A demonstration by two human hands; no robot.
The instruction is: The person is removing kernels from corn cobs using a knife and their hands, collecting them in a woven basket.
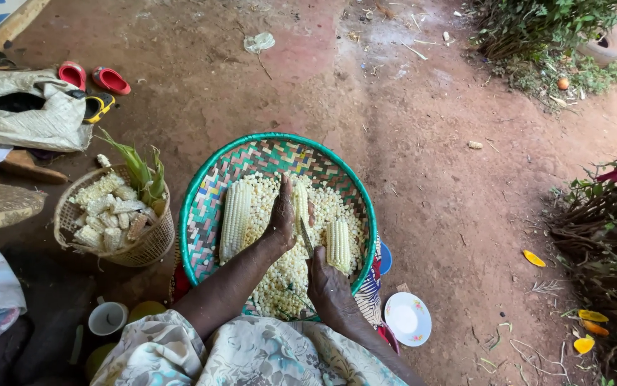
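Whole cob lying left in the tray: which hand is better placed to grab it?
Left, probably. The left hand is next to the whole cob, though it grips another cob; the right hand holds a knife.

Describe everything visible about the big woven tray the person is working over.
The woven tray is round and shallow, with a green rim and a multicoloured zigzag weave. It rests level on the person's lap above the red dirt ground. Loose pale kernels cover its middle, with two whole cobs lying in it. The left hand and right hand work above it.
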